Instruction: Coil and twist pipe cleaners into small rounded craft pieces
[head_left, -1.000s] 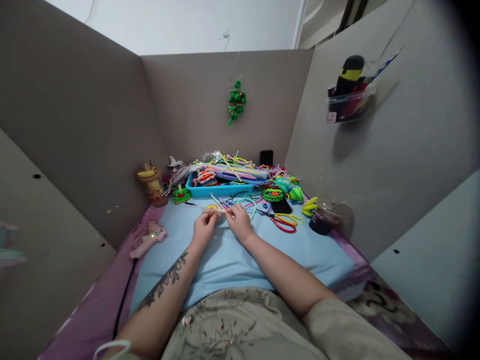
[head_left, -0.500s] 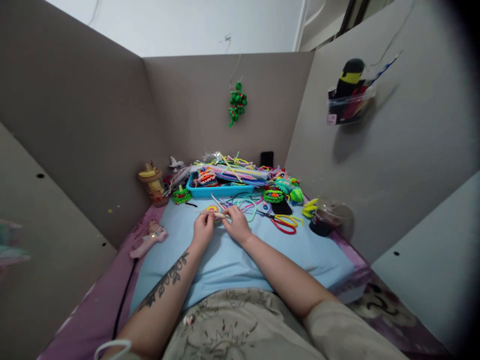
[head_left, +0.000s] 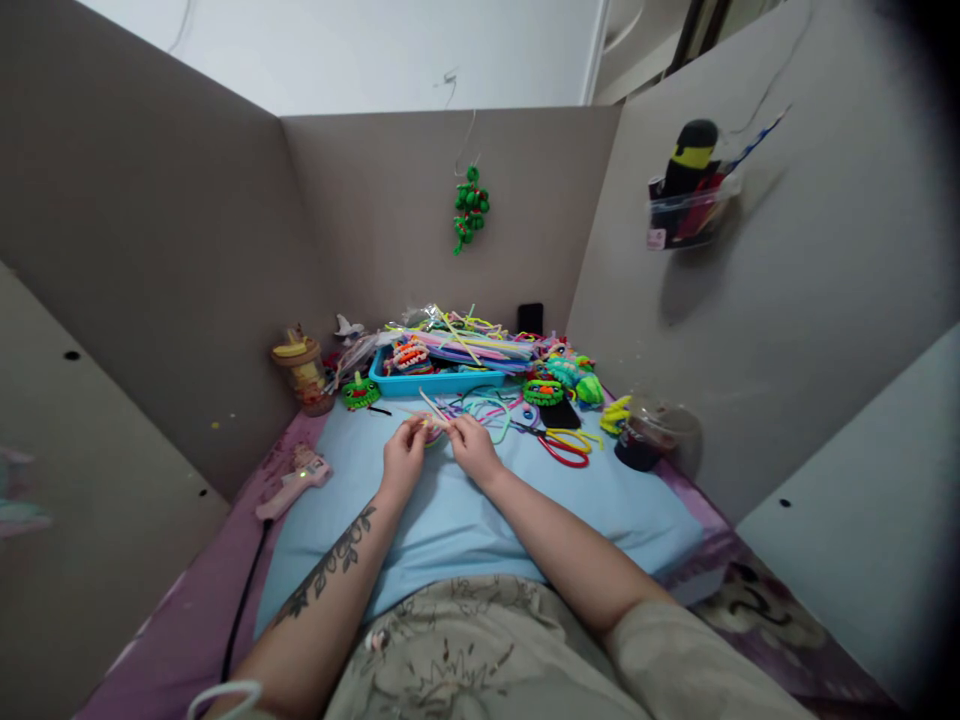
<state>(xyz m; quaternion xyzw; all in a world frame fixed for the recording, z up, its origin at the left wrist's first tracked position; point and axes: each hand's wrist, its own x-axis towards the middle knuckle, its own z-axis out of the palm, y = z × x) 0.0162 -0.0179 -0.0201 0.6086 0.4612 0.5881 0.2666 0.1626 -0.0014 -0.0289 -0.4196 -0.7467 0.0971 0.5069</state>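
Over the light blue cloth (head_left: 450, 530), my left hand (head_left: 405, 456) pinches a small pink and yellow pipe-cleaner piece (head_left: 433, 430), partly hidden by the fingers. Closed on the same piece from the other side is my right hand (head_left: 475, 450), its fingertips close to the left ones. A pale pipe-cleaner end (head_left: 429, 400) sticks up between the hands. Just beyond lie loose pastel pipe cleaners (head_left: 491, 398). To the right of my right hand rest scissors (head_left: 564, 455) with red and yellow handles.
A blue tray (head_left: 442, 384) heaped with pipe cleaners stands at the back. Green fuzzy figures (head_left: 360, 391) sit near it. On the left are a pink glue gun (head_left: 296, 488) and a lidded cup (head_left: 304, 375); at right stands a dark drink cup (head_left: 641, 450). Grey panels enclose the table.
My fingers have shifted slightly on the pipe-cleaner piece, and its colourful face is now less visible. The whole view has moved a little; nothing else has changed place.
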